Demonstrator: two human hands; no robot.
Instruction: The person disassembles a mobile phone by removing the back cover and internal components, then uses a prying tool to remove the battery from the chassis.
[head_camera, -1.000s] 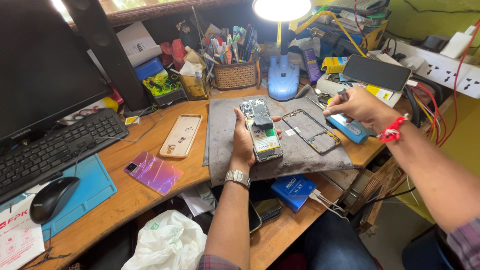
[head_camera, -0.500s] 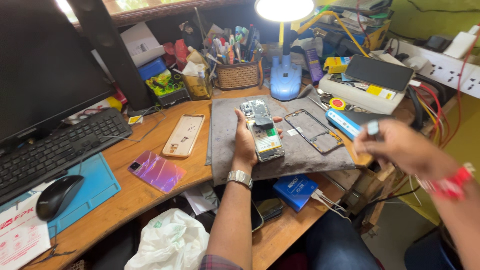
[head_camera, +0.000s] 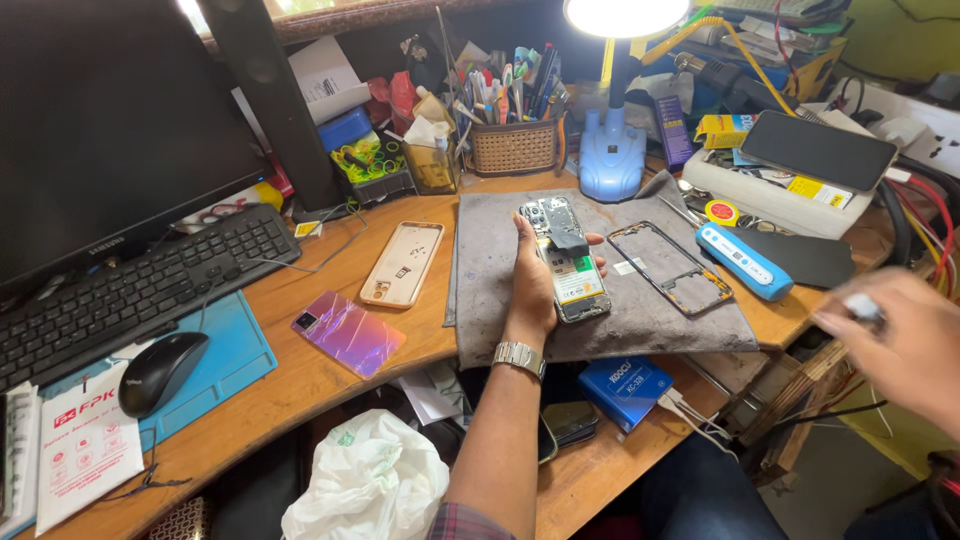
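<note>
We record the left hand (head_camera: 530, 285) raised over the grey cloth mat (head_camera: 490, 270) on the wooden table (head_camera: 300, 380). Its grip is clamped on an opened phone (head_camera: 566, 258), back cover off, board and battery facing up; fingers wrap the near long edge from below, and the thumb side meets the far edge. The phone sits tilted, its camera end pointing away from us. A metal wristwatch (head_camera: 519, 357) sits just behind the grip.

Just right of the grip, a bare phone frame (head_camera: 671, 267) lies flat on the mat; beyond that, a blue oblong tool (head_camera: 744, 262) rests partly on the mat edge. Left of the grip, off the mat, we note a pale phone back panel (head_camera: 402, 264) and, nearer us, an iridescent pink-purple back cover (head_camera: 349, 333).

The right hand (head_camera: 900, 345) is at the right edge of the view, well apart from the phone and strongly blurred. A small pale object (head_camera: 862, 306) shows at its fingertips; we cannot tell what it is, nor whether that grip is closed on it.

Beyond the left grip stand a woven basket of tools (head_camera: 513, 147) and a blue-based desk lamp (head_camera: 612, 150). Far left: keyboard (head_camera: 130, 290) and mouse (head_camera: 160, 370).
</note>
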